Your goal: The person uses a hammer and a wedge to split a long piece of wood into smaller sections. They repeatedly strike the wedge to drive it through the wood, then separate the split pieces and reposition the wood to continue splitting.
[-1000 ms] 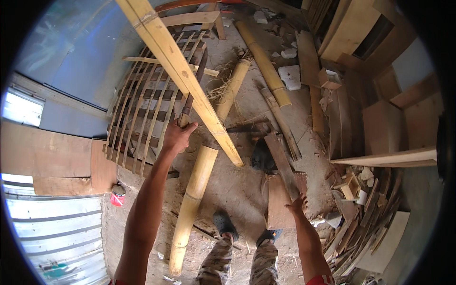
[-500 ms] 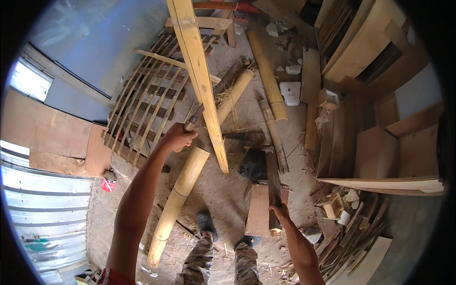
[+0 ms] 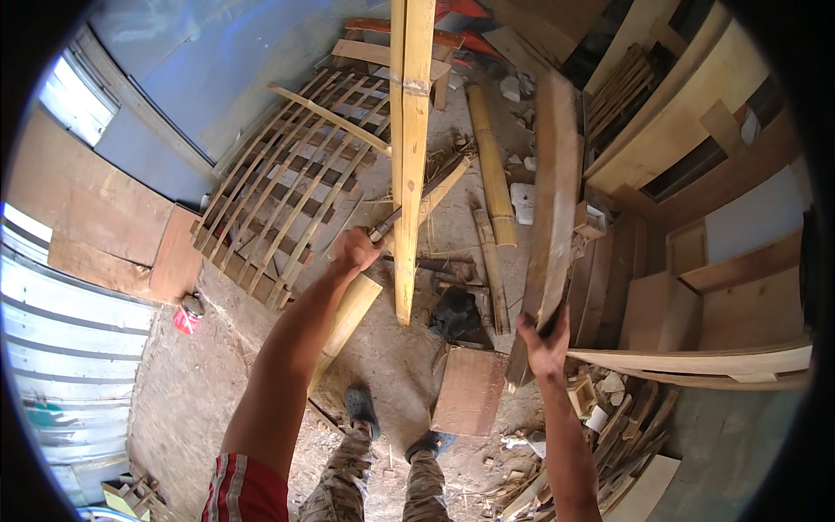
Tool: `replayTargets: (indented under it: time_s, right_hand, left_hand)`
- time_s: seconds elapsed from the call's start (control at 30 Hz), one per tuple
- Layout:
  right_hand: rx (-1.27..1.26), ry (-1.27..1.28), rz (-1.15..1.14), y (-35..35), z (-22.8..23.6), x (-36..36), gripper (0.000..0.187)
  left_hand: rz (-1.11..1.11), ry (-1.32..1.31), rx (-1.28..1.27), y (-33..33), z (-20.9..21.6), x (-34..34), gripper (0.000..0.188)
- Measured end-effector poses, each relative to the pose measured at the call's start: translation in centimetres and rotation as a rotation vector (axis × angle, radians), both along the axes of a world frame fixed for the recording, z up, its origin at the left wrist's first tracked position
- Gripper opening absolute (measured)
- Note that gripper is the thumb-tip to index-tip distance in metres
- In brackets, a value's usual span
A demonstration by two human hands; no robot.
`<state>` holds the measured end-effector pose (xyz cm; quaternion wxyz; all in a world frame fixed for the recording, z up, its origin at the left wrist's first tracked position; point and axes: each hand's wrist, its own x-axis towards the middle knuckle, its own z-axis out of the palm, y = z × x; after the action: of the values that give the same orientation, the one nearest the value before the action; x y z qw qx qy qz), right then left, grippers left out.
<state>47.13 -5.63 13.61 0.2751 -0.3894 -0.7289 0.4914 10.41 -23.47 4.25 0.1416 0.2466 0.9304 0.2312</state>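
Note:
My left hand (image 3: 357,250) is closed round the handle of a long-bladed knife (image 3: 444,177). Its blade crosses an upright bamboo pole (image 3: 416,130), which has a lengthwise split, and shows again on the right side; how deep it sits in the split I cannot tell. The pole's lower end is down near the floor in front of me. My right hand (image 3: 546,344) grips a thick wooden beam (image 3: 554,183) near its lower end, holding it raised to the right of the pole, apart from it.
A bamboo slat frame (image 3: 291,174) lies to the left. Bamboo lengths (image 3: 491,165) are on the floor ahead, and another bamboo piece (image 3: 348,317) lies under my left forearm. A black bag (image 3: 455,313) and a brown board (image 3: 470,391) lie near my feet. Wooden shelving (image 3: 696,296) stands at right.
My right hand has lifted the beam from low by the board up and to the right. The bamboo pole has gone from leaning to nearly upright in view, and the knife now crosses it.

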Motion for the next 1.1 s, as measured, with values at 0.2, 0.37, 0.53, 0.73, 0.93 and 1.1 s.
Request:
replayTargets:
  time_s: [0.2,0.37,0.53,0.73,0.93,1.1]
  right_hand:
    - [0.059,0.117,0.103,-1.7,2.6,-3.7,0.069]
    - [-0.01,-0.82,0.397,-3.1,2.2,-2.6,0.076]
    - [-0.05,-0.676,0.309,-3.3,9.1,-4.3,0.075]
    - [0.195,-0.109,0.172,-1.5,12.6,-6.3,0.074]
    - [-0.041,-0.627,0.37,-4.1,7.3,-4.7,0.085]
    - [-0.138,-0.748,0.462,-3.1,5.2,-3.9,0.068]
  left_hand:
    - [0.022,0.021,-0.072,-0.7,0.8,1.1,0.039]
    - [-0.197,0.04,-0.288,-0.9,5.1,-2.0,0.025]
    - [-0.113,0.041,-0.291,-2.3,6.5,-2.1,0.024]
    - [-0.092,0.056,-0.286,-5.7,4.5,-1.8,0.021]
    - [-0.135,0.033,-0.306,-5.6,6.1,-0.8,0.021]
    - [-0.232,0.083,-0.36,-4.3,7.7,-2.0,0.02]
